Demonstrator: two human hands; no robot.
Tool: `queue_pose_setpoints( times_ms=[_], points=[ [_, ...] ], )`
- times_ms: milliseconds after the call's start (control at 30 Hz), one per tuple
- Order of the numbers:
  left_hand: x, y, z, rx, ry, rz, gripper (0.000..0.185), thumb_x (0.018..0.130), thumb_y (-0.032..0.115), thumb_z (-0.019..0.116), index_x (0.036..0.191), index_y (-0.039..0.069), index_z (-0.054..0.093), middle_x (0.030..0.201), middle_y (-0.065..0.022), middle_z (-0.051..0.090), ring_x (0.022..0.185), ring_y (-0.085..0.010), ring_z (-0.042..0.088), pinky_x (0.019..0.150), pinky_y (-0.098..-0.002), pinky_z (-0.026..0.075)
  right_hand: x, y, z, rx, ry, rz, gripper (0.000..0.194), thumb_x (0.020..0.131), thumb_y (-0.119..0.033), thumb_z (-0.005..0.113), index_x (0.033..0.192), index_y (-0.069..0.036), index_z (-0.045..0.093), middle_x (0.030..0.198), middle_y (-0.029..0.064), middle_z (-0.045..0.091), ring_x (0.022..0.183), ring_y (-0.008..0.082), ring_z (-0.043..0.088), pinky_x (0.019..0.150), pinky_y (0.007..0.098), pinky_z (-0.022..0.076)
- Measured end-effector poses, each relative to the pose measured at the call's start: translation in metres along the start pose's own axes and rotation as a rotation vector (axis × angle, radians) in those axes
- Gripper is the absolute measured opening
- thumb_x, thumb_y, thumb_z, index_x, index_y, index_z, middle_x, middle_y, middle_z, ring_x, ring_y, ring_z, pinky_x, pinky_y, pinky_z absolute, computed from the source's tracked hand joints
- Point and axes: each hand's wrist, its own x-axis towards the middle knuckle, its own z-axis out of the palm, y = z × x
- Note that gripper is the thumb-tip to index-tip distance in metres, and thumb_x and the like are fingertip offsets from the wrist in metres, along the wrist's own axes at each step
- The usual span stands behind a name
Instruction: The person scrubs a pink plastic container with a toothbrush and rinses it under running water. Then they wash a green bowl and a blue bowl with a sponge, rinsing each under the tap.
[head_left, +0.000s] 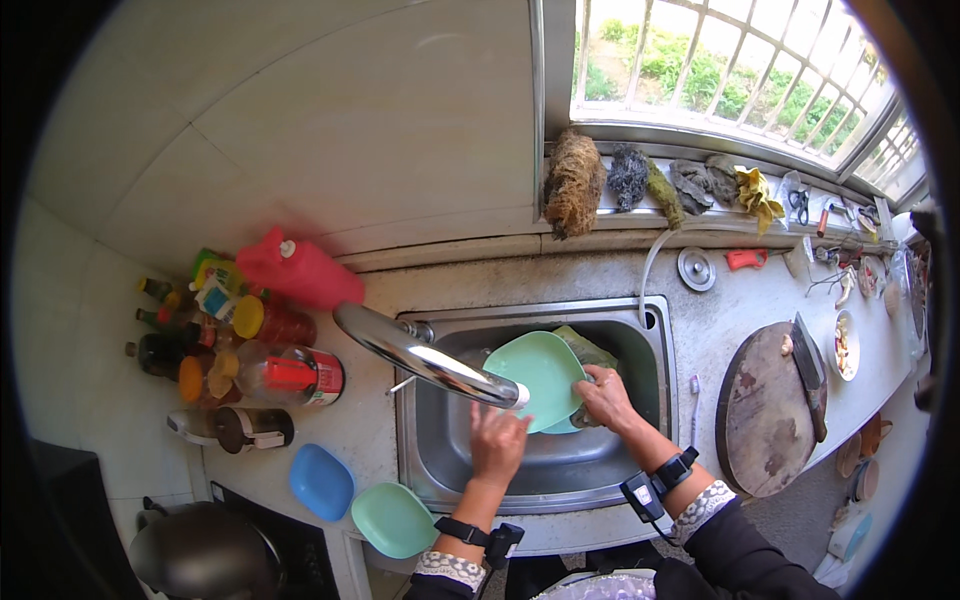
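Note:
A light green plastic plate (534, 371) is tilted over the stainless steel sink (465, 465). My right hand (606, 401) grips its right rim, with part of a greyish cloth-like thing showing below the fingers. My left hand (499, 444) is at the plate's lower left edge, fingers apart; whether they touch the rim is not plain. The chrome faucet (427, 352) arches above both, its white-tipped spout over the plate's lower left part. Below the plate shows the edge of another bluish-green dish (561, 426). Behind it lies a crumpled greenish thing (589, 349) in the basin.
A blue dish (322, 481) and another green dish (394, 519) sit left of the sink. Bottles and jars (277, 322) crowd the left counter. To the right lie a toothbrush (695, 409), a round chopping board (757, 420) and a cleaver (808, 360) on it.

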Motion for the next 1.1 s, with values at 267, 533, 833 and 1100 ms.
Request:
queue_pose_setpoints(
  times_ms=[267, 533, 833, 1100],
  points=[
    [0.006, -0.010, 0.024, -1.255, 0.038, -0.981, 0.042, 0.090, -0.001, 0.045, 0.131, -0.005, 0.039, 0.128, -0.0202, 0.049, 0.119, -0.0302, 0.048, 0.100, -0.0333, 0.035, -0.003, 0.018, -0.005, 0.083, -0.195, 0.104, 0.037, 0.080, -0.028, 0.059, 0.103, 0.001, 0.065, 0.068, 0.0124, 0.062, 0.061, 0.0198, 0.058, 0.061, 0.0325, 0.0480],
    [0.000, 0.004, 0.016, -0.838, -0.009, -0.943, 0.056, 0.080, 0.000, 0.041, 0.135, -0.004, 0.031, 0.124, -0.0237, 0.050, 0.115, -0.0347, 0.051, 0.099, -0.0368, 0.037, -0.011, 0.017, 0.004, 0.333, -0.031, 0.000, 0.049, 0.076, -0.010, 0.054, 0.122, -0.005, 0.038, 0.101, 0.0098, 0.052, 0.084, 0.0177, 0.054, 0.074, 0.0295, 0.0470],
    [-0.014, 0.033, 0.027, -0.960, -0.073, -0.819, 0.058, 0.098, 0.034, 0.043, 0.143, 0.005, 0.019, 0.133, -0.0231, 0.042, 0.120, -0.0350, 0.045, 0.098, -0.0390, 0.038, -0.011, 0.003, 0.075, 0.009, 0.021, -0.366, 0.037, 0.082, -0.009, 0.058, 0.117, -0.002, 0.058, 0.108, 0.0176, 0.062, 0.096, 0.0229, 0.061, 0.085, 0.0328, 0.0470],
    [-0.014, -0.008, 0.037, -1.232, 0.146, -1.101, 0.047, 0.099, 0.032, 0.041, 0.132, -0.001, 0.039, 0.125, -0.0148, 0.051, 0.111, -0.0241, 0.051, 0.092, -0.0349, 0.042, -0.049, 0.005, 0.030, -0.340, -0.468, -0.472, 0.026, 0.078, -0.012, 0.061, 0.103, -0.004, 0.064, 0.089, 0.0178, 0.065, 0.081, 0.0285, 0.063, 0.074, 0.0373, 0.0501]
  ],
)
